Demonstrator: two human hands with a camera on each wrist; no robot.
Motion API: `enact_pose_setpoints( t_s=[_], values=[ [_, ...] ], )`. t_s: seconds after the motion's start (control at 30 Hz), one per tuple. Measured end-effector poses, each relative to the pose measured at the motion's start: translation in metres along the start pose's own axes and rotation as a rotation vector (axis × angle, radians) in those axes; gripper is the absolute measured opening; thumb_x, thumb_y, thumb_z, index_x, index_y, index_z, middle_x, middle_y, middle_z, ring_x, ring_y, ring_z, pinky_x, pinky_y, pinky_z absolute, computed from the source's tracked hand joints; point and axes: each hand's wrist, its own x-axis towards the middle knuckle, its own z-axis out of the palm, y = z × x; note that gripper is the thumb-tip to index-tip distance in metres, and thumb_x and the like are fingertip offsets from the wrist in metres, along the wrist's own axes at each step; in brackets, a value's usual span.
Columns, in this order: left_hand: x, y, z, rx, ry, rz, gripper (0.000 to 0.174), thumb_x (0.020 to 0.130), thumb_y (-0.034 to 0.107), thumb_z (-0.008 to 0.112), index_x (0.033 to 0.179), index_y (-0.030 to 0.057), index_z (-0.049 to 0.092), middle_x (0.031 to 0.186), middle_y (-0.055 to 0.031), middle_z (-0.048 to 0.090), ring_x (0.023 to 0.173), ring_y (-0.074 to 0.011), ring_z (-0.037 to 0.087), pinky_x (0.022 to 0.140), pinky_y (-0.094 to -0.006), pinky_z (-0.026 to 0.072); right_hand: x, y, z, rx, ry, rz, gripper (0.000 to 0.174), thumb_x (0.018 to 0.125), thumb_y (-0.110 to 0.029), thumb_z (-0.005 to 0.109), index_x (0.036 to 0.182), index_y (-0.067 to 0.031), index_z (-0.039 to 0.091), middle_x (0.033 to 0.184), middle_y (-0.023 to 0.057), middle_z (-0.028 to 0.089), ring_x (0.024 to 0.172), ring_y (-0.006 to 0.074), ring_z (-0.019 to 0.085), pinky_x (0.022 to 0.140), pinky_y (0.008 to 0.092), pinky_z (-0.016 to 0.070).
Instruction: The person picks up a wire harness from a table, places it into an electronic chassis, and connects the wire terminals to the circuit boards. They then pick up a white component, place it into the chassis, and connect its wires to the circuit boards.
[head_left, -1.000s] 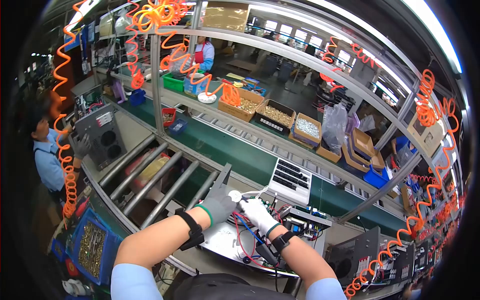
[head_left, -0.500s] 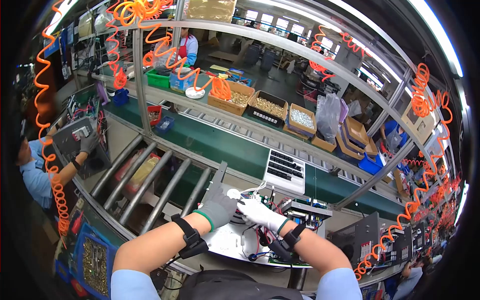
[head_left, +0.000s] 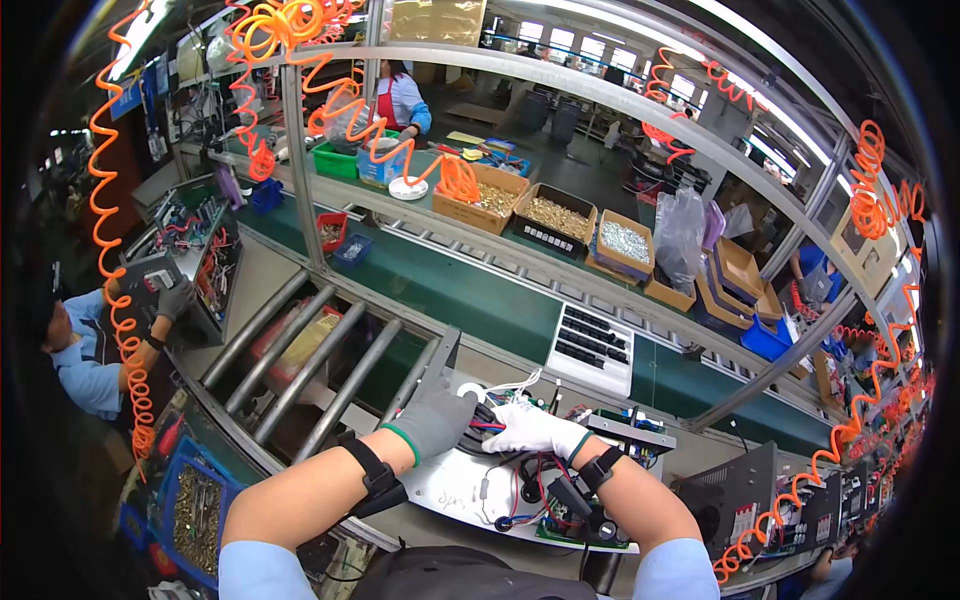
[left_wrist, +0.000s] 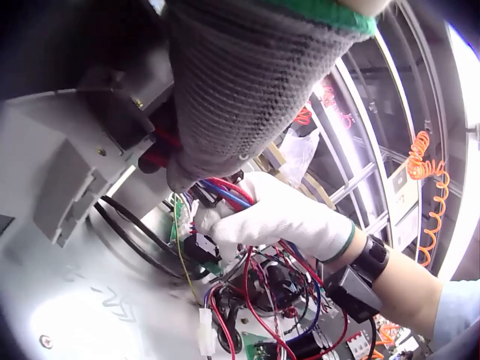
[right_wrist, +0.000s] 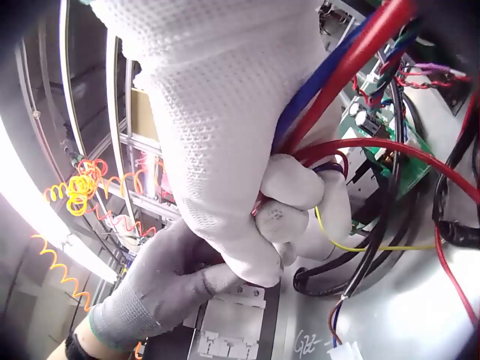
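An open metal chassis (head_left: 455, 490) lies in front of me, with a green circuit board (right_wrist: 384, 154) and loose wiring inside. My right hand (head_left: 530, 430), in a white glove (right_wrist: 225, 150), grips a bundle of red and blue wires (right_wrist: 334, 79) in its curled fingers. My left hand (head_left: 435, 412), in a grey glove (left_wrist: 232, 97), reaches into the chassis right beside it, touching the white glove. Its fingertips are bent down among red wires and black cables (left_wrist: 131, 229); their grip is hidden.
The chassis sits on a roller conveyor (head_left: 300, 360) beside a green belt (head_left: 450, 290). A white vented panel (head_left: 592, 350) lies on the belt. Cardboard boxes of small parts (head_left: 555, 220) line the shelf behind. Another worker (head_left: 85, 350) handles a unit at the left. Orange coiled hoses (head_left: 120, 300) hang around.
Both hands stay together at the wiring; the right hand has closed lower over the bundle. The worker at the left has tipped their unit open.
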Motion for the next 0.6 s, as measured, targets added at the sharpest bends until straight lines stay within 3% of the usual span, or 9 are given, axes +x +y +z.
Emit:
enact_pose_setpoints(
  t_s=[0.1,0.17,0.2,0.23,0.33,0.43,0.47,0.5,0.6],
  values=[
    [-0.001,0.003,-0.004,0.031,-0.039,0.012,0.021,0.084,0.014,0.056,0.102,0.0029,0.06,0.091,-0.0181,0.067,0.102,-0.0384,0.058,0.091,-0.0435,0.0453,-0.002,-0.002,-0.006,-0.014,-0.083,0.027,0.043,0.076,-0.036,0.069,0.107,-0.006,0.065,0.091,0.014,0.068,0.088,0.0255,0.064,0.078,0.0352,0.0484],
    [-0.002,0.004,-0.001,-0.071,0.069,0.025,0.022,0.084,0.017,0.058,0.102,0.0053,0.06,0.089,-0.0187,0.066,0.098,-0.0386,0.06,0.088,-0.0445,0.0465,-0.002,0.004,0.003,-0.073,0.179,-0.179,0.049,0.076,-0.035,0.072,0.113,-0.0045,0.062,0.104,0.0181,0.066,0.097,0.0292,0.063,0.086,0.0367,0.0475],
    [-0.001,0.002,-0.003,-0.039,-0.004,0.086,0.023,0.084,0.021,0.06,0.103,0.0074,0.06,0.09,-0.0195,0.066,0.093,-0.0387,0.062,0.086,-0.0463,0.0474,0.003,0.007,0.005,-0.112,0.223,-0.185,0.057,0.075,-0.037,0.073,0.12,-0.0043,0.06,0.118,0.0213,0.062,0.112,0.033,0.058,0.097,0.0383,0.0443],
    [0.0,0.001,-0.004,-0.061,-0.014,0.078,0.024,0.086,0.024,0.06,0.104,0.0078,0.06,0.091,-0.0201,0.066,0.091,-0.0393,0.063,0.09,-0.0466,0.0453,0.006,0.003,0.007,-0.206,0.256,-0.095,0.064,0.075,-0.038,0.072,0.126,-0.0045,0.055,0.117,0.0213,0.062,0.111,0.0346,0.059,0.095,0.04,0.0455],
    [0.004,0.0,0.003,-0.046,0.01,0.052,0.021,0.087,0.024,0.058,0.103,0.0099,0.06,0.088,-0.0185,0.066,0.094,-0.0364,0.063,0.104,-0.0433,0.0361,-0.005,-0.021,0.006,-0.284,0.282,-0.062,0.069,0.077,-0.037,0.069,0.134,-0.0067,0.045,0.112,0.022,0.063,0.105,0.0374,0.06,0.09,0.0425,0.0478],
    [0.004,0.0,0.0,-0.043,-0.082,0.053,0.02,0.087,0.024,0.059,0.101,0.0099,0.061,0.088,-0.0182,0.067,0.097,-0.0355,0.062,0.106,-0.0419,0.0347,-0.004,-0.018,0.004,-0.16,0.193,-0.061,0.059,0.078,-0.036,0.067,0.126,-0.0049,0.052,0.107,0.0213,0.065,0.1,0.0368,0.062,0.088,0.0412,0.0485],
    [0.003,-0.001,0.001,-0.043,-0.085,0.055,0.02,0.087,0.024,0.059,0.101,0.0099,0.061,0.088,-0.0182,0.067,0.097,-0.0355,0.062,0.106,-0.0419,0.0347,0.001,-0.005,0.006,-0.152,0.182,-0.178,0.044,0.081,-0.035,0.065,0.11,-0.0027,0.06,0.092,0.0149,0.068,0.083,0.0283,0.064,0.077,0.0368,0.0491],
    [0.003,-0.003,0.003,-0.043,-0.052,0.065,0.02,0.086,0.023,0.059,0.101,0.0101,0.062,0.089,-0.0182,0.067,0.098,-0.0363,0.062,0.104,-0.0424,0.0368,0.002,0.005,0.005,-0.151,0.183,-0.177,0.044,0.081,-0.035,0.065,0.11,-0.0027,0.06,0.092,0.0149,0.068,0.083,0.0283,0.064,0.077,0.0368,0.0491],
    [-0.001,-0.005,0.0,-0.059,0.005,0.045,0.021,0.084,0.024,0.061,0.101,0.0109,0.063,0.09,-0.018,0.067,0.099,-0.0376,0.061,0.098,-0.0436,0.041,0.0,0.008,0.001,0.34,-0.045,-0.091,0.029,0.085,-0.032,0.063,0.086,-0.0034,0.062,0.073,0.0004,0.058,0.066,0.0096,0.049,0.061,0.0277,0.0408]
  ],
)
